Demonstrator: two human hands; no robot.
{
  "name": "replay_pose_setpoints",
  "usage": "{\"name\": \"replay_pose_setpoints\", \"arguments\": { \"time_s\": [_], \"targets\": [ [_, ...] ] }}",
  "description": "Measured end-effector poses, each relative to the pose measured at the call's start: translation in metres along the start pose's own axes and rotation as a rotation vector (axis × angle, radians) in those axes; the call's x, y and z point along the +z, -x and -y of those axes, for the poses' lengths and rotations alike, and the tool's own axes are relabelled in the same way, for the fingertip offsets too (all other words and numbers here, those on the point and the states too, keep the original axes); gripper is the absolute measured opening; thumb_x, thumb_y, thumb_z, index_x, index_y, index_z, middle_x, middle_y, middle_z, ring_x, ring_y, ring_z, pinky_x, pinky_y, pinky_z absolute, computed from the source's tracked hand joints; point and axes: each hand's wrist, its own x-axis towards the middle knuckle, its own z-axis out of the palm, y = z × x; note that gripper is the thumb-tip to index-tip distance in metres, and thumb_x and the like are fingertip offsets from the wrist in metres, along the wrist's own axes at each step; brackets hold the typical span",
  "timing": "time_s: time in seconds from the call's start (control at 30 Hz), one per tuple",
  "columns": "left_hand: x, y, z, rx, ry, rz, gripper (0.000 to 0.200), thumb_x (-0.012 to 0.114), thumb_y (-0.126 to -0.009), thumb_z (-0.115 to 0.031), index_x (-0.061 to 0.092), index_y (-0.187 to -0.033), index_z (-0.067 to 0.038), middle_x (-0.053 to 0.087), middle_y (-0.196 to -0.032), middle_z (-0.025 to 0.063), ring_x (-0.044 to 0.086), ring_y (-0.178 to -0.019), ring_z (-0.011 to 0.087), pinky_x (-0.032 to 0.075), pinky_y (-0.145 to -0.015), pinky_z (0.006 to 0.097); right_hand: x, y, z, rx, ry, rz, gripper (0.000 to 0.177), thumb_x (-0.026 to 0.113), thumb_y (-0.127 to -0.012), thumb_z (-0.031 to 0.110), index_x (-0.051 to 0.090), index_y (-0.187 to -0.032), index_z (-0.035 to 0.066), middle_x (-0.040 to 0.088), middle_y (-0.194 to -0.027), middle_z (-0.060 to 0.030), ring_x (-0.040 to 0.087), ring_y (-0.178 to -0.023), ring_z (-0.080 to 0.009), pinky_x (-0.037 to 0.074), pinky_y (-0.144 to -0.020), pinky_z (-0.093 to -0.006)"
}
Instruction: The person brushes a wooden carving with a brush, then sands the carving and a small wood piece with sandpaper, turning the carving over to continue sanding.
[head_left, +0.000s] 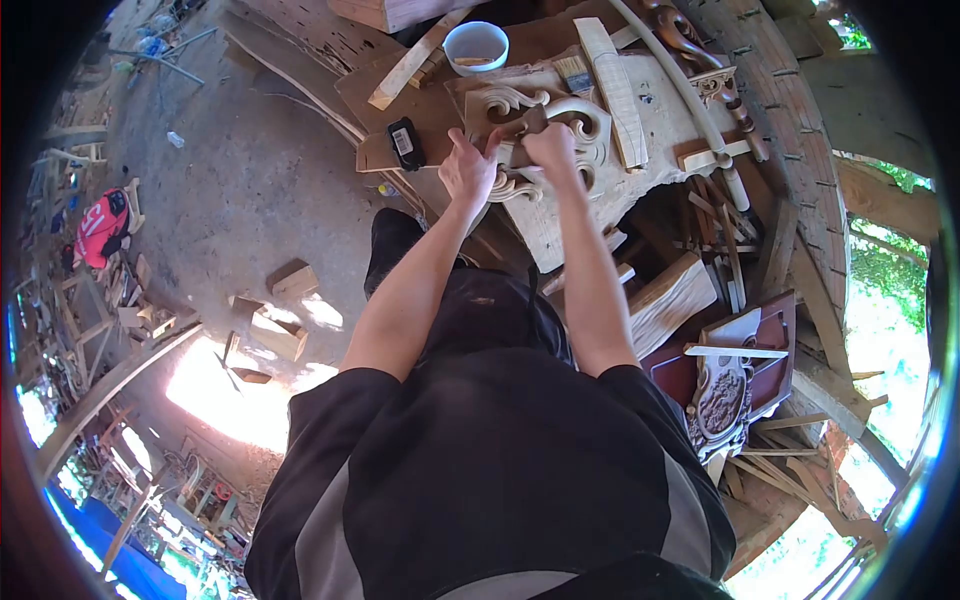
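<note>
A pale carved wooden piece with curling scrolls [587, 118] lies on the workbench in front of me. My right hand [552, 148] is closed over it, gripping a folded brown strip that looks like sandpaper [535, 119]. My left hand [470, 172] is at the near left edge of the carving, its fingers spread and one fingertip close to the strip's left end. A black box-shaped thing with a white label [405, 143] rests just left of my left hand. Beyond the carving lies a paintbrush [574, 75].
A white bowl [476, 46] stands at the back of the bench. A flat wooden board [612, 92] and a long curved strip [675, 75] lie to the right. Below right are stacked offcuts and a carved ornament [720, 395]. Wooden blocks [279, 334] lie on the floor [240, 170] at left.
</note>
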Motion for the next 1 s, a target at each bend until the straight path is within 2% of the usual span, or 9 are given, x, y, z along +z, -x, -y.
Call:
{"name": "replay_pose_setpoints", "arguments": {
  "time_s": [0.07, 0.17, 0.23, 0.3, 0.33, 0.5, 0.6, 0.83, 1.0],
  "targets": [
    [-0.003, 0.0, -0.001, 0.009, 0.005, -0.022, 0.071, 0.06, -0.088, -0.064, 0.042, -0.106, 0.003, 0.067, -0.071, 0.024, 0.067, -0.064, 0.0435, 0.052, -0.056, 0.0511, -0.019, -0.011, 0.0, 0.058, -0.108, 0.15, 0.037, 0.067, -0.073, 0.02, 0.071, -0.093, -0.011, 0.069, -0.093, -0.0328, 0.07, -0.094, -0.0406, 0.054, -0.083, -0.0444],
    [0.0, -0.002, 0.001, -0.004, -0.015, 0.02, 0.072, 0.06, -0.088, -0.063, 0.042, -0.109, 0.003, 0.067, -0.071, 0.0239, 0.067, -0.065, 0.0436, 0.052, -0.056, 0.0506, -0.006, -0.002, 0.004, 0.065, -0.1, -0.036, 0.036, 0.062, -0.073, 0.016, 0.07, -0.095, -0.012, 0.067, -0.1, -0.0337, 0.066, -0.103, -0.0441, 0.052, -0.091, -0.0466],
    [0.0, 0.0, 0.001, -0.015, 0.019, 0.035, 0.073, 0.059, -0.088, -0.064, 0.043, -0.109, 0.003, 0.067, -0.071, 0.0236, 0.067, -0.065, 0.0435, 0.052, -0.057, 0.0506, -0.006, 0.006, -0.001, -0.04, 0.013, -0.059, 0.038, 0.068, -0.072, 0.018, 0.069, -0.095, -0.013, 0.069, -0.097, -0.0317, 0.069, -0.095, -0.0415, 0.054, -0.085, -0.0444],
    [0.0, -0.002, 0.002, -0.013, 0.021, 0.032, 0.074, 0.056, -0.088, -0.067, 0.042, -0.111, 0.003, 0.068, -0.073, 0.0239, 0.068, -0.068, 0.0434, 0.053, -0.061, 0.0503, -0.025, 0.015, -0.006, -0.069, -0.148, 0.567, 0.045, 0.077, -0.069, 0.02, 0.067, -0.097, -0.015, 0.071, -0.092, -0.0262, 0.071, -0.083, -0.0341, 0.054, -0.076, -0.0406],
    [-0.002, -0.001, 0.002, -0.007, 0.02, 0.039, 0.074, 0.056, -0.088, -0.067, 0.042, -0.111, 0.003, 0.068, -0.073, 0.0239, 0.068, -0.068, 0.0434, 0.053, -0.061, 0.0503, -0.027, 0.026, -0.005, -0.015, -0.224, 0.524, 0.05, 0.083, -0.068, 0.02, 0.067, -0.099, -0.015, 0.071, -0.087, -0.0201, 0.069, -0.076, -0.026, 0.053, -0.068, -0.0374],
    [-0.01, -0.003, -0.004, -0.069, 0.019, 0.115, 0.077, 0.055, -0.088, -0.068, 0.042, -0.114, 0.003, 0.068, -0.081, 0.0258, 0.068, -0.076, 0.0446, 0.052, -0.069, 0.0512, -0.032, 0.048, -0.038, 0.024, -0.406, 0.404, 0.044, 0.081, -0.072, 0.018, 0.068, -0.101, -0.013, 0.071, -0.086, -0.0183, 0.069, -0.075, -0.0232, 0.053, -0.067, -0.0372],
    [-0.01, -0.003, -0.003, -0.066, 0.053, 0.113, 0.077, 0.055, -0.088, -0.068, 0.042, -0.116, 0.003, 0.068, -0.084, 0.027, 0.068, -0.078, 0.045, 0.052, -0.07, 0.0518, -0.024, 0.048, -0.074, 0.18, -0.546, 0.166, 0.041, 0.082, -0.077, 0.017, 0.067, -0.106, -0.008, 0.071, -0.093, -0.0117, 0.068, -0.078, -0.0196, 0.054, -0.071, -0.034],
    [-0.012, -0.003, -0.005, -0.06, 0.089, 0.123, 0.078, 0.055, -0.088, -0.068, 0.041, -0.118, 0.003, 0.068, -0.086, 0.0275, 0.067, -0.08, 0.0454, 0.051, -0.073, 0.0523, -0.027, 0.062, -0.102, 0.242, -0.761, 0.034, 0.042, 0.083, -0.073, 0.018, 0.069, -0.102, -0.009, 0.072, -0.093, -0.0144, 0.068, -0.081, -0.0202, 0.054, -0.071, -0.0342],
    [-0.009, 0.005, -0.008, -0.207, 0.179, 0.093, 0.077, 0.057, -0.089, -0.065, 0.039, -0.121, 0.002, 0.068, -0.092, 0.029, 0.066, -0.09, 0.0469, 0.05, -0.079, 0.0522, -0.031, 0.061, -0.075, 0.269, -0.566, -0.055, 0.044, 0.082, -0.075, 0.023, 0.069, -0.104, -0.008, 0.072, -0.095, -0.0177, 0.069, -0.087, -0.0251, 0.053, -0.079, -0.0372]
  ]
}}
